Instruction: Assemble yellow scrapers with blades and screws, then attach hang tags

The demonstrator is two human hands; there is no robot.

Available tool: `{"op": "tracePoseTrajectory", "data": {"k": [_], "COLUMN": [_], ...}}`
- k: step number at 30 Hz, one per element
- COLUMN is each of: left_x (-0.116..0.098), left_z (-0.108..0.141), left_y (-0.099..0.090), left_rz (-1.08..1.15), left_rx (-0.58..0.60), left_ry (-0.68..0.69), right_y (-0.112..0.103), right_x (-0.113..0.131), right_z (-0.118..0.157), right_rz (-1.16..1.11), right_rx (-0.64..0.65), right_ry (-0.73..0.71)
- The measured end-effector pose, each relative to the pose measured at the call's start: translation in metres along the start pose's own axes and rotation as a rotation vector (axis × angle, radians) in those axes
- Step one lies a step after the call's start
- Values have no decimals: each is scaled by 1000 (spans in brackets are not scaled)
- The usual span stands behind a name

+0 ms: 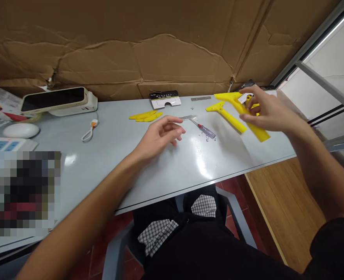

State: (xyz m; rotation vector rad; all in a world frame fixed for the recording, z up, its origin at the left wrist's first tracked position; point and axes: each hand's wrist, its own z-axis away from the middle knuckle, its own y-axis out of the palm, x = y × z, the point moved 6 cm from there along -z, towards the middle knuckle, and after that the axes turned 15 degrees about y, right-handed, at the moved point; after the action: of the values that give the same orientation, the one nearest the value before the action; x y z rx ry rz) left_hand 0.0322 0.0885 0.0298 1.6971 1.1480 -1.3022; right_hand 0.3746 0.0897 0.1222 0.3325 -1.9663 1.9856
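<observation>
My left hand (163,136) hovers over the desk with its fingers loosely curled and apart, holding nothing. Just beyond its fingertips lie a thin metal blade (188,117) and a screwdriver (206,130) with a clear handle. Several small metal pieces (207,137) are scattered beside that handle. My right hand (262,111), thumb and fingers apart, is over the larger yellow tool (256,128); no firm grip shows. A smaller yellow handle piece (232,119) lies to its left. Two flat yellow pieces (145,116) rest beyond my left hand. Another metal blade (200,98) is farther back.
A black and white card (165,100) lies near the cardboard wall (172,58). At the left are a phone (55,100) on a white device, a short cable (90,130), a white mouse (21,130) and a power strip (10,144). A blurred patch covers the lower left.
</observation>
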Motion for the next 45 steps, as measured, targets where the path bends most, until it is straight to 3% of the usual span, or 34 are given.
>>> {"op": "tracePoseTrajectory", "data": {"k": [2, 6, 8, 11, 14, 23, 29, 33, 38, 45], "left_x": [1, 3, 5, 10, 14, 19, 21, 21, 23, 22], "left_z": [-2, -6, -7, -5, -2, 2, 7, 9, 8, 6], "left_y": [-7, -33, -51, -73, -81, -73, -64, -57, -62, -61], "left_rz": [60, 54, -12, -104, -153, -250, -350, -477, -588, -414], "left_rx": [-18, -67, -86, -78, -50, 66, 142, 261, 235, 231], "left_ry": [-41, -78, -62, -42, -14, 72, 73, 177, 222, 228], "right_y": [27, 101, 132, 161, 176, 184, 182, 186, 180, 164], "right_x": [41, 120, 148, 171, 173, 152, 132, 122, 123, 125], "right_z": [14, 32, 33, 31, 28, 24, 1, -9, -9, -11], "right_rz": [-151, -271, -277, -292, -318, -383, -533, -568, -488, -285], "right_rx": [89, 280, 278, 233, 266, 351, 360, 391, 369, 305], "right_ry": [-71, -263, -367, -508, -529, -357, -171, -123, -209, -377]}}
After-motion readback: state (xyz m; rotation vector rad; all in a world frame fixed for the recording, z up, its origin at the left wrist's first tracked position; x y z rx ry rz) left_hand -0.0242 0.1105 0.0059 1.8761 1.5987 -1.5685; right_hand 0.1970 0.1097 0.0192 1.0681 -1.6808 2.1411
